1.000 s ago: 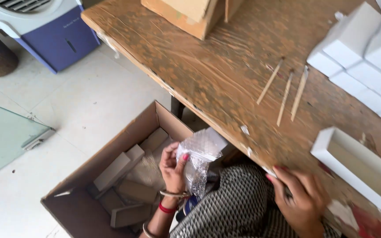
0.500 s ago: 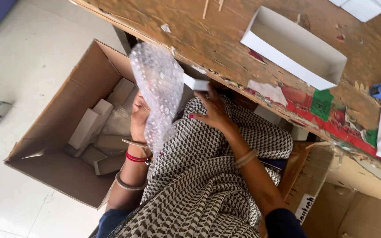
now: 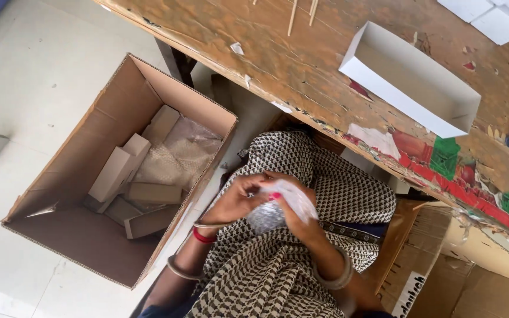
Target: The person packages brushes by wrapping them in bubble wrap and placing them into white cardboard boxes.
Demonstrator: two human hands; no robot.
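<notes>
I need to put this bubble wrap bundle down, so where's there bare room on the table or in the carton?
Bare wood lies on the table between the sticks and the white tray. The carton has bare floor at its near corner. Its far end is crowded with small boxes. The table's right edge is cluttered. Both hands hold the bundle.

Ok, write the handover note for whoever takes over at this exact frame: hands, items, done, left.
Left hand and right hand both grip a small item in clear bubble wrap over the lap.
Open brown cardboard carton on the floor at the left holds small tan boxes.
Open white rectangular box lies on the worn wooden table.
Done: item in hand. Left: still wrapped; white box holds nothing visible.
</notes>
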